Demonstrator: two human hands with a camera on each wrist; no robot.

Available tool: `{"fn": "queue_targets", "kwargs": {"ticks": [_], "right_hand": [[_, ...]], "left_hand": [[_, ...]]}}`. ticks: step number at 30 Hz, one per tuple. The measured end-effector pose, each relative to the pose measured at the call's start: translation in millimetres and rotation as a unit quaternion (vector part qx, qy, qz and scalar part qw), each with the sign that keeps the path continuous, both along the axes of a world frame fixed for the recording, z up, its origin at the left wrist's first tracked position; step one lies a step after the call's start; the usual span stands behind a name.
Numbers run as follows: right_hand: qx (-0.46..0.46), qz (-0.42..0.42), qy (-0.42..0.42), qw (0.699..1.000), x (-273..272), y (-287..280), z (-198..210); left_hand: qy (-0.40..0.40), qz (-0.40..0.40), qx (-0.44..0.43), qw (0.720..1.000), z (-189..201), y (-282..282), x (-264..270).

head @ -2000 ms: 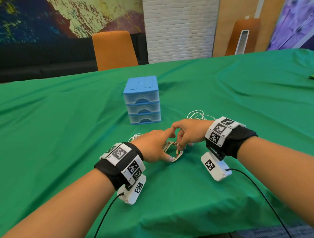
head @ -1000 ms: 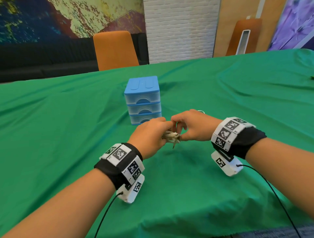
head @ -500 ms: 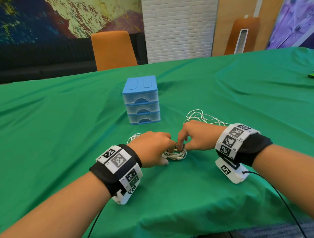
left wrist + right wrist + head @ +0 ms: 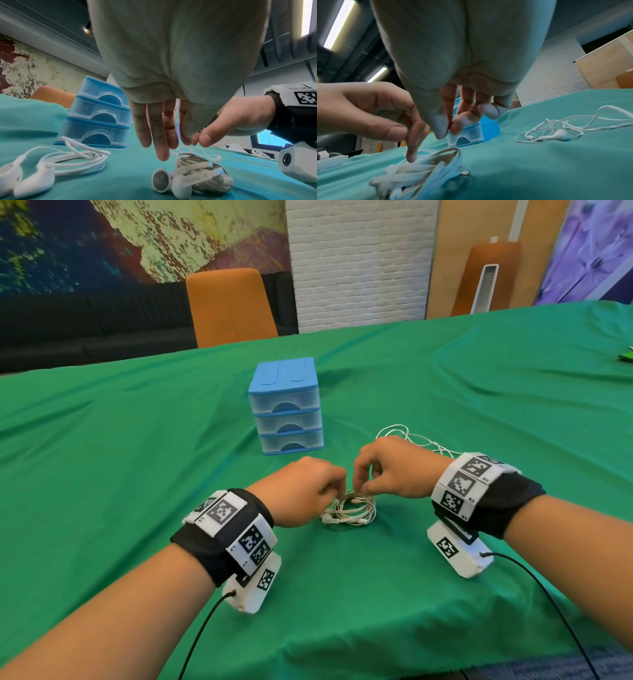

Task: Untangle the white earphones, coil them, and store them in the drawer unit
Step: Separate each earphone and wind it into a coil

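A coiled set of white earphones [image 4: 352, 508] lies on the green cloth between my hands. My left hand [image 4: 337, 496] hangs over it with fairly straight fingers, and its forefinger tip [image 4: 411, 158] touches the coil [image 4: 419, 175]. My right hand [image 4: 361, 489] hovers just above the coil [image 4: 197, 174], fingers curled, thumb and forefinger tips together, with no cord seen between them. The blue three-drawer unit [image 4: 286, 405] stands behind with all drawers closed.
A second coiled set of earphones [image 4: 73, 161] lies left of my left hand, hidden in the head view. A loose tangled set of earphones [image 4: 411, 440] lies behind my right hand. An orange chair [image 4: 229, 306] stands at the table's far edge.
A second ago both hands held the coil lifted off the table. It was then set down, and both hands have since let go, the right lifting slightly.
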State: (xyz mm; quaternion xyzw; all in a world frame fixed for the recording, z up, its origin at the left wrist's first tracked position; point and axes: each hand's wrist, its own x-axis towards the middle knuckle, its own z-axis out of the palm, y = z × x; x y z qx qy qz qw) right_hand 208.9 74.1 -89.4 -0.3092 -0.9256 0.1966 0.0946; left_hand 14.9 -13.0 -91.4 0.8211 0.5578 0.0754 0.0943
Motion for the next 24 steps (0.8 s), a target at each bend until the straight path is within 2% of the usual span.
{"fn": "queue_targets", "kwargs": {"ticks": [13,17,19,22,24], "right_hand": [[-0.011,-0.047,-0.009,0.999,-0.2,10.8,14.5],[0.013,-0.157,-0.005,0.988,7.4,33.0,28.1],[0.022,-0.203,-0.074,0.976,13.0,40.6,25.9],[0.038,-0.202,-0.236,0.950,17.0,42.3,15.7],[0.043,-0.190,-0.271,0.943,16.7,44.5,9.3]], "left_hand": [[-0.044,0.049,0.018,0.998,8.2,11.4,-10.5],[-0.023,0.058,-0.025,0.998,18.6,24.0,-5.0],[0.025,0.050,-0.079,0.995,23.1,30.6,-1.1],[0.072,0.026,-0.115,0.990,28.5,39.5,7.7],[0.078,0.014,-0.106,0.991,31.4,44.0,14.3]]}}
